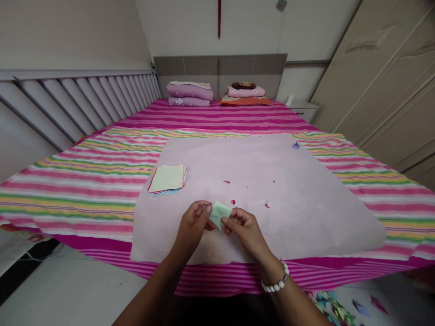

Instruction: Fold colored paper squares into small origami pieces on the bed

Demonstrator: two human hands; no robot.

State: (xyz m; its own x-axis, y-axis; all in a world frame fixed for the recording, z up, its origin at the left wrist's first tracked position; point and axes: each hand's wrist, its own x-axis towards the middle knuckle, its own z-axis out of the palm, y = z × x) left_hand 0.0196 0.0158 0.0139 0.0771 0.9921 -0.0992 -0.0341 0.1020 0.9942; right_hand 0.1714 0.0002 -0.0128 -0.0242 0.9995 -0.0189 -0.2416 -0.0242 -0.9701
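A small folded piece of pale green paper (220, 213) is pinched between both my hands just above a large pale pink sheet (272, 199) spread on the bed. My left hand (193, 224) grips its left side with thumb and fingers closed. My right hand (243, 226), with a white bead bracelet on the wrist, pinches its right edge. A stack of coloured paper squares (167, 179) with a pale green one on top lies on the sheet to the left of my hands.
The bed has a striped pink, green and yellow cover (84, 181). Pillows (190, 93) lie by the headboard. A small purple folded figure (296, 145) sits at the sheet's far right. Several folded paper shapes (335, 308) lie on the floor at lower right. A slatted rail (84, 97) stands on the left.
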